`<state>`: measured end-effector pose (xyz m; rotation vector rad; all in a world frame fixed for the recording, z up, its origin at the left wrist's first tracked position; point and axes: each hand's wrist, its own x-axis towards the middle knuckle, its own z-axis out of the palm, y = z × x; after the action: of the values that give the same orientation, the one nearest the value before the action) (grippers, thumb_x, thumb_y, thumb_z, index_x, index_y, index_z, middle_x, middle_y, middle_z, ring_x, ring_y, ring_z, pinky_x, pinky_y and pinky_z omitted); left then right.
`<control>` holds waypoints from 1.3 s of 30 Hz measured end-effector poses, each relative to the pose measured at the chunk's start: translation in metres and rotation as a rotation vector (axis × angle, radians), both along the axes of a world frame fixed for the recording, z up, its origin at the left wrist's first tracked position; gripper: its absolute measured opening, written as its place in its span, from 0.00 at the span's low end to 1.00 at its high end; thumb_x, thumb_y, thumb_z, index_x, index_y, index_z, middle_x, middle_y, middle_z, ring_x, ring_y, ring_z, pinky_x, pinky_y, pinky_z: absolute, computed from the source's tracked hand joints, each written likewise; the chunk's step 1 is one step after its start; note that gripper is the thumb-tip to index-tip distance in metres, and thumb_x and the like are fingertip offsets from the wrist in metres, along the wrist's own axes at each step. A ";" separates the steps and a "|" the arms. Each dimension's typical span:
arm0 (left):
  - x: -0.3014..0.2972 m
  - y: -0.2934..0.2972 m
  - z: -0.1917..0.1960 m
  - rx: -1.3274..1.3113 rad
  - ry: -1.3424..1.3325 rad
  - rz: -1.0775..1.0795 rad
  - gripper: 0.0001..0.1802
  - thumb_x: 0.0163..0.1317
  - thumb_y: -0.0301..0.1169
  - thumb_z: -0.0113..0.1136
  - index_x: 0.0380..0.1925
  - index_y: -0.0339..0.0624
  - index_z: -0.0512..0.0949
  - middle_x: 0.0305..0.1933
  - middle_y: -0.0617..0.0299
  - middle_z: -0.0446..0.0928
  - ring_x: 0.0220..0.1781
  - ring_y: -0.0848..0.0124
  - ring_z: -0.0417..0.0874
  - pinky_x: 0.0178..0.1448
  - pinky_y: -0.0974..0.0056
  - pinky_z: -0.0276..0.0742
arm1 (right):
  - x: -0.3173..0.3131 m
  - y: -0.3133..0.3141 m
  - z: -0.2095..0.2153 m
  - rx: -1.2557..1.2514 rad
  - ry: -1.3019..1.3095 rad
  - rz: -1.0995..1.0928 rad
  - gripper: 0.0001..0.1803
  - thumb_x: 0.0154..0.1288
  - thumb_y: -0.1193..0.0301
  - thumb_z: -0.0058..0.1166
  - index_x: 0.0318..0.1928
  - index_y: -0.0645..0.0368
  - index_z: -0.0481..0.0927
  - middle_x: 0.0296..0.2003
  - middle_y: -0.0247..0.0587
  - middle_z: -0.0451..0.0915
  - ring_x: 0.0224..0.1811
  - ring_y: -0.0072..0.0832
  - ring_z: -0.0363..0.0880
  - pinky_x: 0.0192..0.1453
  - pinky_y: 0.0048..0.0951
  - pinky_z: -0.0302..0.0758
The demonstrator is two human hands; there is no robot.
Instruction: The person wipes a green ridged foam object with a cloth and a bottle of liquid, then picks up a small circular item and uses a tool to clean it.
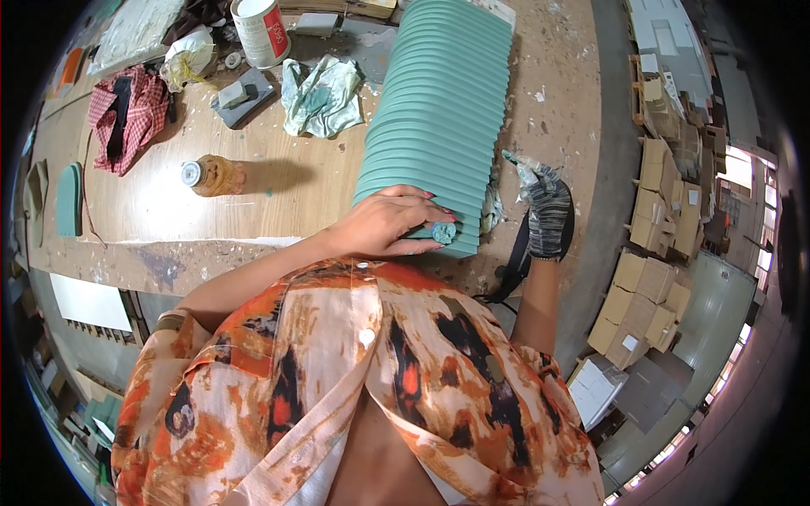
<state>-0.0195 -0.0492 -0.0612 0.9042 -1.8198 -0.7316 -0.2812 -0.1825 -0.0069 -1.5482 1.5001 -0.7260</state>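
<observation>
A long row of teal-green pieces [434, 110], packed tightly side by side with ridged edges upward, runs away from me across the table. My bare left hand [396, 221] lies over its near end. Between its thumb and fingers is a small round cap-like thing [444, 233] smeared with teal paste. To the right of the row, my right hand [547, 211] wears a grey knit glove. Its fingers are bent around a white and teal-smeared bit [525, 169], perhaps a rag, which I cannot make out well. A crumpled scrap [492, 207] lies between the row and the glove.
An amber jar [215, 176] with a pale lid stands left of the row. Beyond it lie a stained cloth [322, 97], a dark block [243, 99], a white can [260, 34] and a red checked cloth [126, 118]. Cardboard boxes [633, 304] are stacked beyond the table's right edge.
</observation>
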 end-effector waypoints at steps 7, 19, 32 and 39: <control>-0.002 -0.001 -0.003 -0.002 0.009 -0.010 0.25 0.57 0.41 0.69 0.53 0.49 0.78 0.39 0.68 0.83 0.46 0.67 0.83 0.62 0.61 0.73 | -0.002 0.002 -0.013 -0.191 0.155 0.083 0.12 0.62 0.77 0.61 0.47 0.63 0.83 0.42 0.37 0.83 0.45 0.25 0.80 0.52 0.25 0.75; 0.001 0.000 0.001 0.036 -0.011 -0.026 0.23 0.60 0.43 0.66 0.55 0.51 0.78 0.46 0.66 0.82 0.55 0.61 0.79 0.62 0.60 0.72 | -0.001 0.002 -0.029 -0.243 0.141 0.153 0.09 0.62 0.77 0.60 0.43 0.64 0.83 0.41 0.38 0.83 0.44 0.28 0.81 0.52 0.27 0.75; 0.000 -0.001 0.002 0.010 0.010 -0.011 0.24 0.55 0.40 0.70 0.52 0.48 0.79 0.43 0.68 0.83 0.45 0.68 0.82 0.61 0.62 0.72 | -0.002 0.004 -0.039 -0.301 0.328 0.242 0.10 0.67 0.76 0.53 0.47 0.60 0.81 0.45 0.43 0.81 0.49 0.34 0.79 0.56 0.31 0.74; 0.000 -0.001 0.000 0.028 0.029 -0.015 0.22 0.59 0.41 0.66 0.53 0.50 0.78 0.37 0.65 0.82 0.49 0.62 0.81 0.62 0.60 0.72 | -0.016 -0.002 -0.043 -0.719 0.585 0.436 0.10 0.66 0.76 0.52 0.46 0.59 0.81 0.46 0.43 0.81 0.49 0.36 0.79 0.56 0.32 0.75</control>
<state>-0.0199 -0.0501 -0.0613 0.8948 -1.7959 -0.7773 -0.2972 -0.1842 -0.0501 -2.7122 1.2533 -0.6039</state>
